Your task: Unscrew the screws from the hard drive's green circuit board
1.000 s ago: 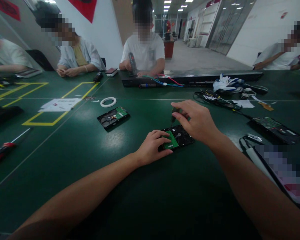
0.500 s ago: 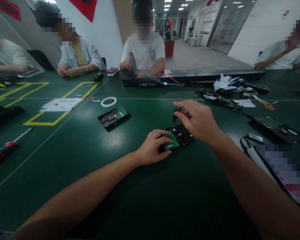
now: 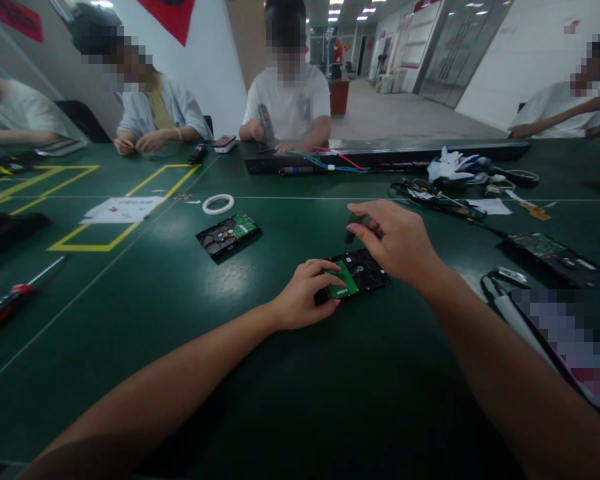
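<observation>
Well, the left hand (image 3: 303,293) lies half-open, fingers spread over the hard drive (image 3: 374,270) without visibly gripping it, while the right hand (image 3: 403,237) pinches a small screwdriver (image 3: 351,230) with its tip at the drive's far edge; that drive sits on the worktop (image 3: 380,373), well in from the far edge, its green board (image 3: 349,283) on it, so I'd judge the screw work unfinished, though I can't tell which screws are out; a second drive (image 3: 217,241) lies beyond to the left, a third (image 3: 563,259) towards the right-hand edge
</observation>
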`<state>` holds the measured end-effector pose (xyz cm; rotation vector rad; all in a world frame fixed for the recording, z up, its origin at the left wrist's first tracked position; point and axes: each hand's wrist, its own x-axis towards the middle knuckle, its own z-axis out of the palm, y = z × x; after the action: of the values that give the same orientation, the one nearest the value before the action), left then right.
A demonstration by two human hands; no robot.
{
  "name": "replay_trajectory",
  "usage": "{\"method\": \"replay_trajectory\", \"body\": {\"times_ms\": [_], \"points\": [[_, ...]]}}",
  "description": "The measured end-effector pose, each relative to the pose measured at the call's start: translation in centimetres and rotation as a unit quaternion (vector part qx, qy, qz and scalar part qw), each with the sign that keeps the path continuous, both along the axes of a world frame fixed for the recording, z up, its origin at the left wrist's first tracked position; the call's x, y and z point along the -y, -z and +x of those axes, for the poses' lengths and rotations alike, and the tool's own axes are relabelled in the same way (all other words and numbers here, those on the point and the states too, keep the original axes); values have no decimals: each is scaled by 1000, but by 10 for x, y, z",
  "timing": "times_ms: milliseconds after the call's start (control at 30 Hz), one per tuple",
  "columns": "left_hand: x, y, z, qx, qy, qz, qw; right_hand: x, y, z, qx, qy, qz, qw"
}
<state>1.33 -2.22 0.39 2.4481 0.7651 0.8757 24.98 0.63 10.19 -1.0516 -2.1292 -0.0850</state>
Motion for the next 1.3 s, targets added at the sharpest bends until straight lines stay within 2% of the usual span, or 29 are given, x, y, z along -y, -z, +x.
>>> {"method": "replay_trajectory", "body": {"times_ms": [433, 667, 867, 967, 1167, 1300], "points": [[0, 0, 0, -17, -6, 1, 1000, 0, 2, -3, 21, 54, 20, 998], [-1, 2, 1, -16, -8, 1, 1000, 0, 0, -2, 1, 20, 11, 1000], [-1, 1, 1, -15, -8, 2, 1000, 1, -2, -1, -12, -15, -42, 999], [0, -1, 1, -12, -7, 7, 1000, 1, -2, -1, -20, -11, -44, 999], [0, -1, 1, -8, -3, 8, 1000, 1, -2, -1, 9, 26, 0, 1000], [0, 0, 1, -15, -6, 1, 1000, 2, -3, -2, 7, 23, -2, 1000]]}}
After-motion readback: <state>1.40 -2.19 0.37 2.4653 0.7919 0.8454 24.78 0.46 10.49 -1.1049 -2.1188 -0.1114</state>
